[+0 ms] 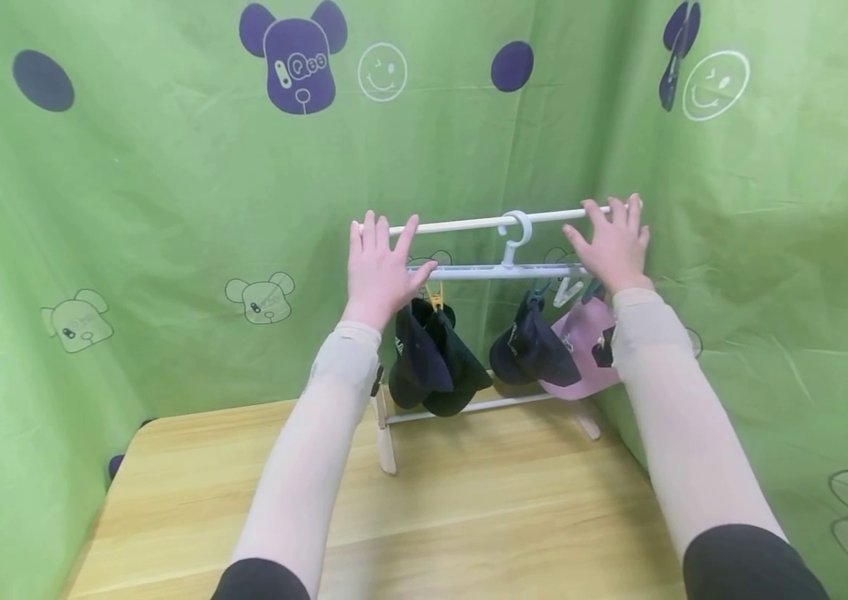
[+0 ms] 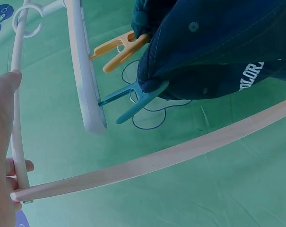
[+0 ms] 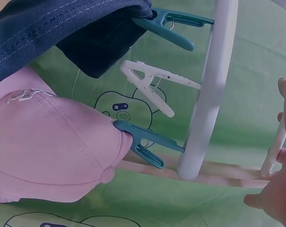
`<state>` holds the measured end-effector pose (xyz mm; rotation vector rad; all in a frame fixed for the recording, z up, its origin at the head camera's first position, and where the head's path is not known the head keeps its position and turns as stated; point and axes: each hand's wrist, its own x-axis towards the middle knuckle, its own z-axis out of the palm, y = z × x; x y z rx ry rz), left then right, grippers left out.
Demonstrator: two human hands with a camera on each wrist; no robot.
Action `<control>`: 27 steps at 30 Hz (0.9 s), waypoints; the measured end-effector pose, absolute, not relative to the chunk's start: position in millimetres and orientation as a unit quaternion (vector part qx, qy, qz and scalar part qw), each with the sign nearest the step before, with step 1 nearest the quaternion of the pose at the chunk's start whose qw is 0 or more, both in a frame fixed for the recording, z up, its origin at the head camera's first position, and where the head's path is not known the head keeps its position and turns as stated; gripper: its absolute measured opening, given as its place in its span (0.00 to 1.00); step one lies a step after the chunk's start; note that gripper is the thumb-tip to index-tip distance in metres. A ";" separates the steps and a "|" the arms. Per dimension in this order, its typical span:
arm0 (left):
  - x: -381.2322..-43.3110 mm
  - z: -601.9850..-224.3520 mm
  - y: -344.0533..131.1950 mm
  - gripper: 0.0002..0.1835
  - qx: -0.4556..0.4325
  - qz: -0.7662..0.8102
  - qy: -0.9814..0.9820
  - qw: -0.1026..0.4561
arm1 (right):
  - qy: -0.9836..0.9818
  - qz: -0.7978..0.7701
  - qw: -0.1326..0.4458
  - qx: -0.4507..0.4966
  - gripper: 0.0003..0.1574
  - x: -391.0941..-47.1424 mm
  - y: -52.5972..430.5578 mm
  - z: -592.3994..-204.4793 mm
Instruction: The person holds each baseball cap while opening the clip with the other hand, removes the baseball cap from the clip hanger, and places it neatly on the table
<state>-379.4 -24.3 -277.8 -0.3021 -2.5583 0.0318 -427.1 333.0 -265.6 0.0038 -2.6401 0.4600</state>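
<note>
My left hand (image 1: 379, 275) rests at the left end of a rack's white top rod (image 1: 461, 225), its fingers spread and fairly straight over it. At the other end my right hand (image 1: 615, 250) touches the rod, fingers spread too. Between them a pale blue clip hanger (image 1: 469, 272) hangs by its hook (image 1: 521, 229). Clipped to it are a navy cap (image 1: 412, 367) and a dark cap (image 1: 461, 367) on the left, with another navy cap (image 1: 532, 346) and a pink cap (image 3: 53, 146) on the right. A white clip (image 3: 150, 97) holds nothing.
The rack's wooden foot (image 1: 386, 446) and lower bar (image 1: 499, 404) stand on a wood-grain table (image 1: 469, 517). Green patterned curtain (image 1: 169, 208) closes in behind and on both sides. A curved wooden side piece (image 2: 157, 158) runs down from the rod's left end.
</note>
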 end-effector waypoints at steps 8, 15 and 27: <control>-377.0 -278.9 -33.6 0.43 -0.112 0.012 -0.954 0.279 | -0.957 0.166 0.237 0.002 0.45 -426.9 325.0 -268.6; -376.4 -279.4 -42.1 0.43 -0.114 0.005 -0.953 0.280 | -0.955 0.161 0.248 0.001 0.44 -425.7 315.8 -271.2; -374.2 -280.2 -61.7 0.42 -0.114 0.000 -0.950 0.290 | -0.951 0.160 0.264 0.005 0.43 -423.0 296.1 -275.0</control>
